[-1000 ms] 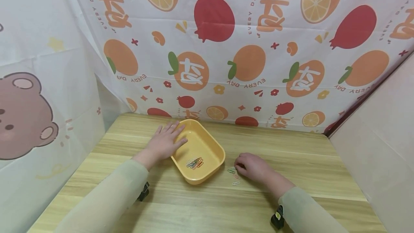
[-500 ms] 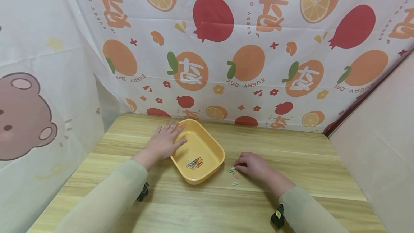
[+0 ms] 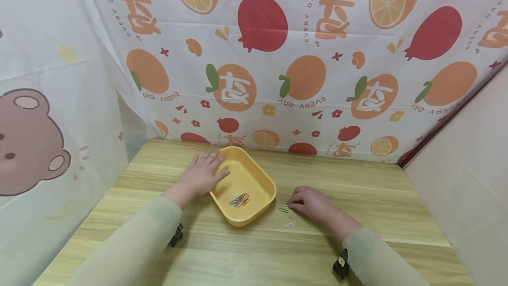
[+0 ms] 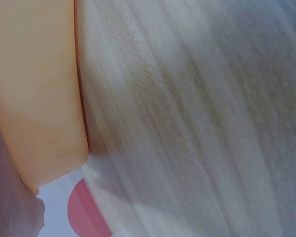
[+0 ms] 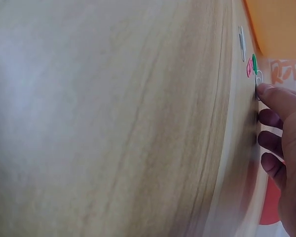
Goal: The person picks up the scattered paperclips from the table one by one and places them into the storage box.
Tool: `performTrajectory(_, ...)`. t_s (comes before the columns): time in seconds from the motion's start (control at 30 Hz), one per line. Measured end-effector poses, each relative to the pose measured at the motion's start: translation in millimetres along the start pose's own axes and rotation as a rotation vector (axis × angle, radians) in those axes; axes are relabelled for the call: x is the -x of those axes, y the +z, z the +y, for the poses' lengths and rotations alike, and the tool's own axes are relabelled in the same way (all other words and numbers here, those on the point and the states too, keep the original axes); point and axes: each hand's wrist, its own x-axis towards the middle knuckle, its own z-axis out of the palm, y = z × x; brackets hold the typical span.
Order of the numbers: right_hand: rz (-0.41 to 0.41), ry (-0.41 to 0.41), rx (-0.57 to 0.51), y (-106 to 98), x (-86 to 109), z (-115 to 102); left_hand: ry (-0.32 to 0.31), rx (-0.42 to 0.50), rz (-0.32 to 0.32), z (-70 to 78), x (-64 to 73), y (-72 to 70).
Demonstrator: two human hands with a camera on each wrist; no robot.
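A yellow plastic bin (image 3: 239, 173) stands on the table, with a small heap of colored paper clips (image 3: 239, 201) at its near end. Spread fingers of my left hand (image 3: 200, 176) lie over the bin's left rim. To the right of the bin, my right hand (image 3: 312, 204) is down at the tabletop, thumb and forefinger pinching the end of a white paper clip (image 5: 259, 77). Close by lie a green paper clip (image 3: 283, 210), a pink paper clip (image 3: 289, 217) and another white paper clip (image 3: 289, 225). The left wrist view shows mainly the bin's outer wall (image 4: 37, 89) and wood.
The wood-grain table (image 3: 238, 259) ends at the back against a fruit-print cloth (image 3: 270, 74). A cloth with a bear print (image 3: 31, 144) hangs on the left, and a pale panel (image 3: 468, 180) closes the right side.
My right fingertips have shifted slightly and closed together at the white paper clip. The left hand, the bin and the other clips stay where they were.
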Motion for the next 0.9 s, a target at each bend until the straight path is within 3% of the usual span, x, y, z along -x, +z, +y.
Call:
performTrajectory(0.27,0.038,-0.023,0.014,2,0.8,4,-0.008,0.009,-0.004,0.8,1.2,0.6)
performTrajectory(0.47,0.061,0.009,0.007,0,-0.1,6,-0.007,0.004,0.004,0.3,1.6,1.6)
performTrajectory(0.67,0.069,0.029,-0.018,-9,-2.7,4,-0.011,0.007,-0.002,1.1,3.2,2.4)
performTrajectory(0.9,0.095,0.007,0.029,-25,-9.4,1,-0.009,0.004,0.003,1.3,3.2,3.5)
